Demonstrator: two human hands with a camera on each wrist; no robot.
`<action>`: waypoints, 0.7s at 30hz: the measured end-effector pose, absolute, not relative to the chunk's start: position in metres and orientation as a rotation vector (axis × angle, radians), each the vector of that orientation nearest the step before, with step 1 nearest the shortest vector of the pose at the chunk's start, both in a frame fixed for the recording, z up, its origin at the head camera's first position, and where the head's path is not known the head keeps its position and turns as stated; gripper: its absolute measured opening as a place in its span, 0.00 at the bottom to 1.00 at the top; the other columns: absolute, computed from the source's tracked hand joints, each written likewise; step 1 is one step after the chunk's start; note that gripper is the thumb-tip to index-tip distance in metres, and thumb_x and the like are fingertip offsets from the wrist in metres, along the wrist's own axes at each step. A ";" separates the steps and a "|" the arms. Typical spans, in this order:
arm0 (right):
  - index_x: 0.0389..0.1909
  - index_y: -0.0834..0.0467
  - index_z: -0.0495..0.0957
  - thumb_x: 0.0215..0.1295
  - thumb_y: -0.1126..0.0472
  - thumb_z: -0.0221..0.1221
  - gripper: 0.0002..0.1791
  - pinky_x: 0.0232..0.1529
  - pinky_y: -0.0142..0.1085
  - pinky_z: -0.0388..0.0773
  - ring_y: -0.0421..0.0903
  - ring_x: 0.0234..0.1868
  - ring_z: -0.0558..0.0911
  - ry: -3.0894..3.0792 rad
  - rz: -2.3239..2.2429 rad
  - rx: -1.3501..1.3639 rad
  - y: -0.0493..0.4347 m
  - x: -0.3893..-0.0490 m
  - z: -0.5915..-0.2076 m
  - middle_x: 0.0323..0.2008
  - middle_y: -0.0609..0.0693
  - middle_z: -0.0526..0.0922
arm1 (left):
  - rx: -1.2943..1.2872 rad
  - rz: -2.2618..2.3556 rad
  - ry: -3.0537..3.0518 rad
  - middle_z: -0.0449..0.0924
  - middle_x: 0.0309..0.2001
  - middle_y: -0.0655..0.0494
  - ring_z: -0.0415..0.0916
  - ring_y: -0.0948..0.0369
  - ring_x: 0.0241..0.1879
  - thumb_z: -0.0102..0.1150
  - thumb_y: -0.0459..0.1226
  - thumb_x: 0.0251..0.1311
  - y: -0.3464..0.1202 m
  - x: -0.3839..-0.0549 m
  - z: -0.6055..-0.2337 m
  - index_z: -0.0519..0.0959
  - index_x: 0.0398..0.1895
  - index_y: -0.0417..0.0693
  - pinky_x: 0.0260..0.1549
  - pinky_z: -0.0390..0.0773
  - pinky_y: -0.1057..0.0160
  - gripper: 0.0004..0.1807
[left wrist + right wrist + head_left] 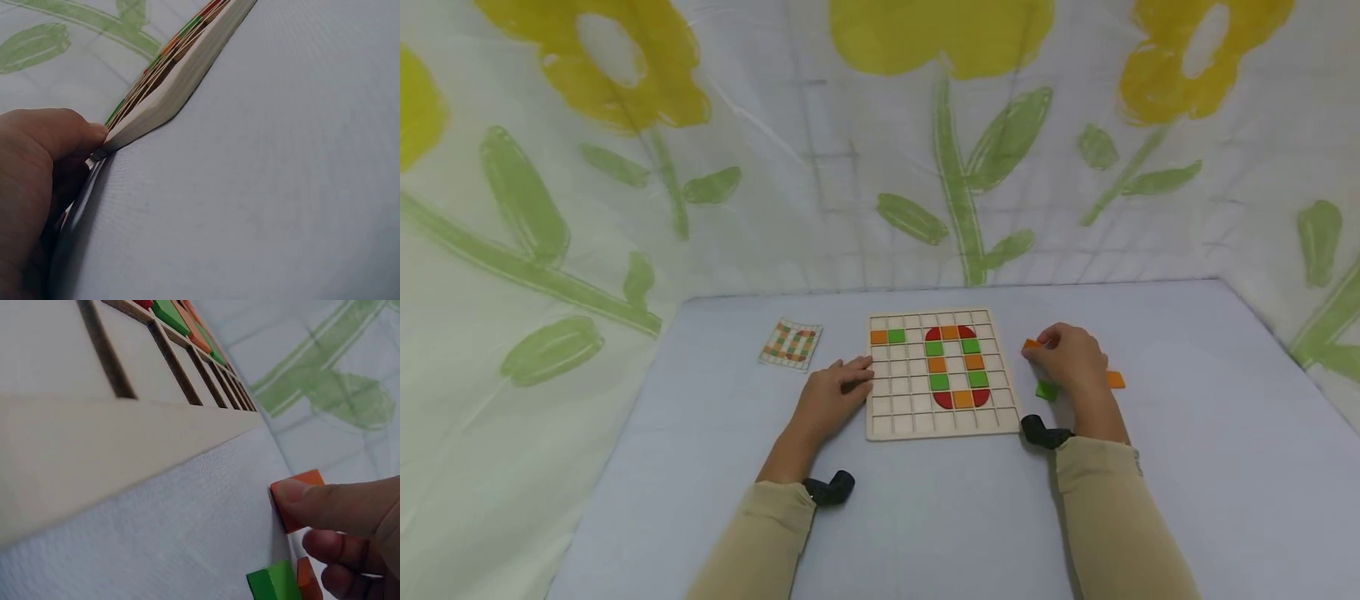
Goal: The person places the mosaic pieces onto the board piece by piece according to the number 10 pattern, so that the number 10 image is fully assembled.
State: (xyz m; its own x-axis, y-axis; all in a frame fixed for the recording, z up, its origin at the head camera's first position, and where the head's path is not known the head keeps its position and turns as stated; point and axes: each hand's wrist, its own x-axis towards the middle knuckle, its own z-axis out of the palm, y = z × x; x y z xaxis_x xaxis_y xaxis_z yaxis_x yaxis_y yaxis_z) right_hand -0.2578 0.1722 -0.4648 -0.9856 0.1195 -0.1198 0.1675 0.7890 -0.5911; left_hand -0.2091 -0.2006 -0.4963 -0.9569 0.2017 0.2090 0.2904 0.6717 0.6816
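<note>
A square wooden grid board lies on the table, bearing a ring of red, orange and green tiles in its right half. At its upper left sit an orange tile and, beside it, a green tile. The left hand rests at the board's left side, fingertips touching the edge. To the right of the board, the right hand pinches an orange tile between thumb and fingers. Under that hand lie a loose green tile and another orange piece, partly hidden by the fingers.
A small pattern card showing a coloured grid lies left of the board. One more orange tile shows past the right wrist. Behind the table hangs a white curtain painted with yellow flowers.
</note>
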 end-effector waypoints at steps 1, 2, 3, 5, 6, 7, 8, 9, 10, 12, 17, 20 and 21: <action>0.45 0.60 0.79 0.64 0.51 0.64 0.17 0.44 0.48 0.72 0.57 0.45 0.74 2.882 -1.013 0.223 0.171 -0.258 -0.463 0.43 0.59 0.80 | -0.413 -1.155 -2.764 0.79 0.60 0.61 0.74 0.59 0.63 0.65 0.38 0.63 -0.200 -0.210 -0.496 0.86 0.49 0.48 0.72 0.63 0.55 0.12; 0.44 0.60 0.79 0.64 0.51 0.63 0.16 0.42 0.44 0.73 0.55 0.43 0.75 2.870 -1.051 0.203 0.168 -0.259 -0.460 0.43 0.58 0.81 | -0.414 -1.155 -2.764 0.79 0.60 0.61 0.74 0.59 0.63 0.65 0.38 0.63 -0.200 -0.210 -0.496 0.86 0.49 0.47 0.72 0.63 0.55 0.12; 0.43 0.59 0.80 0.65 0.51 0.63 0.15 0.39 0.41 0.74 0.54 0.42 0.75 2.860 -1.083 0.179 0.165 -0.260 -0.457 0.42 0.58 0.81 | -0.405 -1.153 -2.769 0.79 0.60 0.61 0.74 0.60 0.64 0.65 0.39 0.63 -0.200 -0.211 -0.497 0.86 0.49 0.48 0.72 0.62 0.56 0.12; 0.42 0.58 0.81 0.65 0.51 0.63 0.14 0.35 0.38 0.73 0.52 0.40 0.74 2.840 -1.149 0.118 0.153 -0.261 -0.451 0.40 0.56 0.81 | -0.394 -1.159 -2.778 0.79 0.60 0.61 0.73 0.59 0.64 0.65 0.39 0.63 -0.199 -0.211 -0.497 0.86 0.49 0.48 0.72 0.62 0.56 0.12; 0.41 0.57 0.81 0.65 0.51 0.64 0.13 0.34 0.37 0.73 0.52 0.39 0.74 2.826 -1.175 0.086 0.145 -0.261 -0.448 0.39 0.55 0.80 | -0.390 -1.166 -2.781 0.79 0.60 0.61 0.73 0.58 0.64 0.65 0.39 0.63 -0.199 -0.211 -0.497 0.86 0.48 0.48 0.72 0.62 0.55 0.12; 0.41 0.56 0.81 0.65 0.51 0.64 0.13 0.33 0.37 0.73 0.51 0.38 0.74 2.818 -1.197 0.042 0.135 -0.262 -0.446 0.39 0.54 0.80 | -0.382 -1.169 -2.787 0.79 0.60 0.62 0.72 0.58 0.65 0.65 0.39 0.63 -0.198 -0.211 -0.497 0.86 0.48 0.48 0.72 0.62 0.56 0.12; 0.41 0.55 0.82 0.65 0.50 0.64 0.13 0.34 0.37 0.73 0.51 0.38 0.74 2.810 -1.209 -0.002 0.125 -0.263 -0.444 0.39 0.54 0.81 | -0.377 -1.174 -2.792 0.79 0.60 0.62 0.72 0.58 0.65 0.64 0.39 0.63 -0.198 -0.211 -0.498 0.86 0.48 0.49 0.72 0.62 0.56 0.12; 0.40 0.54 0.82 0.64 0.51 0.65 0.12 0.34 0.37 0.74 0.51 0.38 0.75 2.797 -1.226 -0.040 0.114 -0.263 -0.442 0.39 0.53 0.81 | -0.375 -1.177 -2.795 0.79 0.60 0.63 0.72 0.57 0.65 0.64 0.40 0.63 -0.196 -0.211 -0.498 0.86 0.48 0.49 0.72 0.62 0.55 0.12; 0.40 0.54 0.82 0.64 0.51 0.65 0.12 0.35 0.38 0.76 0.51 0.38 0.76 2.782 -1.239 -0.080 0.103 -0.263 -0.441 0.39 0.52 0.82 | -0.376 -1.183 -2.794 0.79 0.60 0.62 0.72 0.57 0.65 0.64 0.39 0.63 -0.195 -0.210 -0.498 0.86 0.48 0.49 0.72 0.62 0.55 0.12; 0.41 0.52 0.83 0.64 0.51 0.66 0.11 0.39 0.39 0.78 0.50 0.40 0.78 2.749 -1.248 -0.152 0.082 -0.263 -0.441 0.40 0.51 0.83 | -0.379 -1.194 -2.793 0.79 0.60 0.62 0.72 0.56 0.66 0.64 0.40 0.63 -0.191 -0.209 -0.500 0.86 0.48 0.49 0.72 0.63 0.55 0.12; 0.44 0.51 0.84 0.65 0.53 0.64 0.10 0.43 0.41 0.81 0.49 0.41 0.80 2.758 -1.165 -0.251 0.046 -0.262 -0.447 0.42 0.49 0.85 | -0.398 -1.217 -2.812 0.78 0.61 0.62 0.70 0.55 0.67 0.63 0.40 0.64 -0.181 -0.203 -0.500 0.86 0.49 0.49 0.72 0.63 0.53 0.12; 0.44 0.52 0.84 0.65 0.55 0.64 0.09 0.43 0.42 0.81 0.48 0.41 0.80 2.806 -1.084 -0.254 0.039 -0.260 -0.452 0.40 0.48 0.85 | -0.422 -1.233 -2.820 0.78 0.61 0.61 0.70 0.54 0.67 0.63 0.40 0.64 -0.177 -0.203 -0.498 0.86 0.49 0.48 0.72 0.62 0.53 0.12; 0.43 0.52 0.84 0.65 0.55 0.64 0.08 0.43 0.42 0.81 0.48 0.41 0.80 2.823 -1.057 -0.259 0.037 -0.260 -0.454 0.40 0.48 0.85 | -0.431 -1.239 -2.817 0.79 0.61 0.61 0.70 0.53 0.67 0.63 0.39 0.64 -0.176 -0.203 -0.497 0.86 0.49 0.48 0.72 0.62 0.52 0.12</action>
State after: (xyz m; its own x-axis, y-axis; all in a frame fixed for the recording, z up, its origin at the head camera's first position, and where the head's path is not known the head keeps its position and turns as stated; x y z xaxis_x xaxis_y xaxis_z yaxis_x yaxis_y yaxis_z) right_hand -0.2600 0.0374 -0.4539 -0.9786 -0.1997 -0.0488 -0.1186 0.7420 -0.6598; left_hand -0.2027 -0.1755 -0.4969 -0.9610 0.2378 0.1412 0.2648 0.6436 0.7181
